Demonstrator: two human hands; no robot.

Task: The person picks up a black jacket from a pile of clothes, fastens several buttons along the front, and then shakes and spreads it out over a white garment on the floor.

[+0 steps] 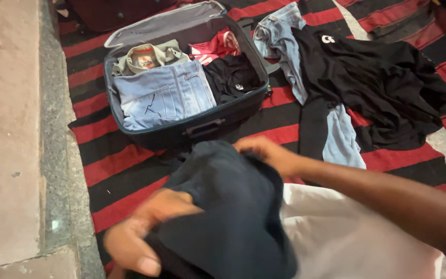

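A dark navy garment (228,206) lies bunched in front of me, held by both hands. My left hand (140,232) grips its near left edge at the bottom of the view, blurred. Gripping its far edge is my right hand (267,152), just in front of an open dark suitcase (192,132). In the suitcase lie folded light blue jeans (163,95), a beige garment (148,57), a red garment (215,45) and a black garment (231,76).
A red and black striped rug (120,165) covers the floor. Light blue jeans (285,41) and a black garment (378,82) lie spread to the suitcase's right. White cloth (347,237) lies under my right arm. A stone ledge (6,129) runs along the left.
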